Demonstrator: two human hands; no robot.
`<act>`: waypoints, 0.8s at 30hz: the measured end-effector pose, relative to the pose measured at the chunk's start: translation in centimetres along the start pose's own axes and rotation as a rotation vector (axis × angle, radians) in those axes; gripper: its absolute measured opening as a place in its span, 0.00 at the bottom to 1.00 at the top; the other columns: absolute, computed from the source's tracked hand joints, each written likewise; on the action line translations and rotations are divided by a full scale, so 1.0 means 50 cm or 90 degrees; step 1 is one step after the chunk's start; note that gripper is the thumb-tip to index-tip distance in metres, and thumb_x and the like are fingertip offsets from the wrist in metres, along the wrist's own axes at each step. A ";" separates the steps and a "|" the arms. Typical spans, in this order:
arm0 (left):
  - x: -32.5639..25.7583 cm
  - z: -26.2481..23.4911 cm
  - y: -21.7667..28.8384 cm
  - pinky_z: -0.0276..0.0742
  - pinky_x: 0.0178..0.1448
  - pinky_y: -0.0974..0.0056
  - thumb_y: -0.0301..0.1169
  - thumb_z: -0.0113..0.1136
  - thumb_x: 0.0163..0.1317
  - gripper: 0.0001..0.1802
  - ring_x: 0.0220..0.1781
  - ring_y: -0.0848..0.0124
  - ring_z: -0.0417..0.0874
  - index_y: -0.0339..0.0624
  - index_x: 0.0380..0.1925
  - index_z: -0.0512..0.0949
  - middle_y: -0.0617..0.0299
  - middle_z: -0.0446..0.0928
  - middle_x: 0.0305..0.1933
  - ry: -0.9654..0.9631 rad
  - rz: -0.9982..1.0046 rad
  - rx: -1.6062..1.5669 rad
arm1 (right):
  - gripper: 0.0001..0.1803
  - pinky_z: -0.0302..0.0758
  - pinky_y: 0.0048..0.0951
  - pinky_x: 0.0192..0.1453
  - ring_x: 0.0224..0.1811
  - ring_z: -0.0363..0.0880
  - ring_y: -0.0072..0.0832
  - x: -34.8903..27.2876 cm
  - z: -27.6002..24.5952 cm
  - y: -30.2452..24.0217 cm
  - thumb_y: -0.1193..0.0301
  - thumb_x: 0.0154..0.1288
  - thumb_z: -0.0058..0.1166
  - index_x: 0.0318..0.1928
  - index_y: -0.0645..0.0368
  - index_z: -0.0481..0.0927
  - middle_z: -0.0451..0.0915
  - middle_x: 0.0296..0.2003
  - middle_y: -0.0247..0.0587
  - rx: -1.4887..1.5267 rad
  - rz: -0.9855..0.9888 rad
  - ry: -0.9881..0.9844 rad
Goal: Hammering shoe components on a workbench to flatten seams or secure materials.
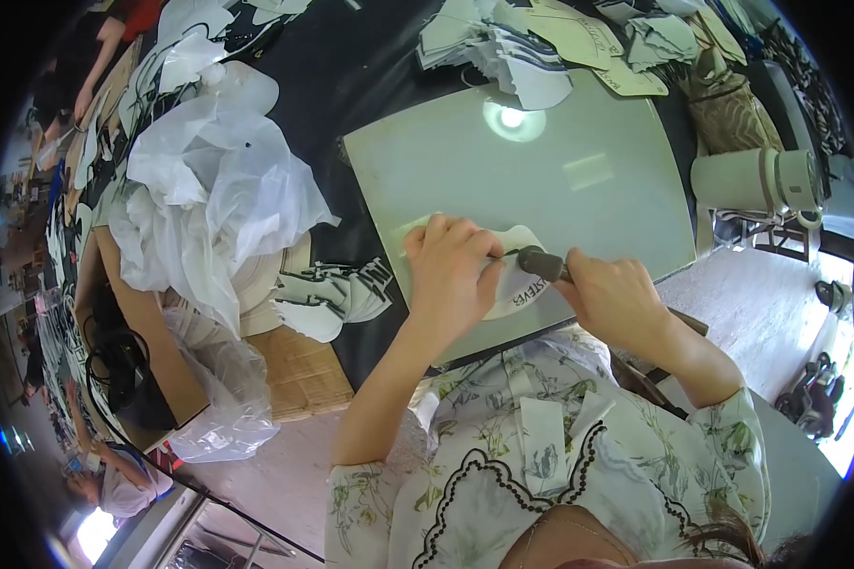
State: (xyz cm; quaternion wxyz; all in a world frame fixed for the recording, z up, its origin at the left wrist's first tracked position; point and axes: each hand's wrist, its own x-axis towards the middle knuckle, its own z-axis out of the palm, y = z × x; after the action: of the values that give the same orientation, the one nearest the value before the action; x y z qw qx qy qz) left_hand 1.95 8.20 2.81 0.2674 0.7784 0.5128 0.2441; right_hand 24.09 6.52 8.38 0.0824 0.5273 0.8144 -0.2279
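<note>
A white curved cut piece [520,289] with dark printed letters lies on the pale glossy board [626,142], close to its near edge. My left hand [449,270] is on the left part of this piece, fingers bent and gripping it; the palm covers what is beneath. In my right hand [617,296] is a hammer, its handle mostly hidden by the fingers. The dark hammer head [539,264] is over the piece, just right of my left fingertips. Something thin and dark shows between fingertips and head, too small to name.
Stacked white cut pieces [517,62] overlap the board's far edge. At left are a crumpled plastic bag [218,180], black-edged pieces [332,299] and a cardboard box [152,332]. A pale flask [745,180] lies at right. Another person's arm [100,62] shows far left.
</note>
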 end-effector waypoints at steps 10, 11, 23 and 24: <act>-0.011 0.014 -0.040 0.57 0.63 0.49 0.25 0.66 0.46 0.14 0.50 0.69 0.74 0.53 0.36 0.84 0.74 0.76 0.36 0.026 0.207 0.088 | 0.19 0.71 0.38 0.18 0.15 0.77 0.41 -0.001 -0.003 0.000 0.59 0.71 0.53 0.33 0.62 0.67 0.74 0.16 0.41 -0.041 0.015 0.013; -0.015 0.019 -0.043 0.57 0.65 0.48 0.25 0.65 0.45 0.16 0.51 0.70 0.74 0.52 0.37 0.84 0.74 0.76 0.37 0.041 0.248 0.130 | 0.19 0.71 0.38 0.18 0.15 0.77 0.41 0.000 -0.004 -0.001 0.59 0.71 0.53 0.33 0.62 0.67 0.74 0.16 0.41 -0.038 0.013 0.014; -0.022 0.015 -0.038 0.56 0.68 0.47 0.26 0.63 0.47 0.17 0.52 0.70 0.74 0.45 0.41 0.82 0.71 0.76 0.40 0.019 0.328 0.188 | 0.18 0.72 0.38 0.20 0.17 0.78 0.41 0.020 -0.026 0.000 0.59 0.71 0.53 0.33 0.61 0.68 0.75 0.17 0.41 -0.013 -0.014 0.047; -0.022 0.015 -0.037 0.56 0.68 0.46 0.26 0.62 0.47 0.17 0.53 0.70 0.74 0.45 0.41 0.82 0.71 0.76 0.40 0.013 0.327 0.184 | 0.18 0.72 0.38 0.20 0.17 0.78 0.41 0.022 -0.027 0.003 0.59 0.71 0.53 0.33 0.61 0.68 0.75 0.17 0.41 -0.047 0.002 -0.018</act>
State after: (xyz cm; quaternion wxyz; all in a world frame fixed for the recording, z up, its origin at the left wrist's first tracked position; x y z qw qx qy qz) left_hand 0.82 7.67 0.92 0.0779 0.9103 0.3309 0.2363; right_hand 23.90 8.11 9.10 0.1137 0.5221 0.8201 -0.2049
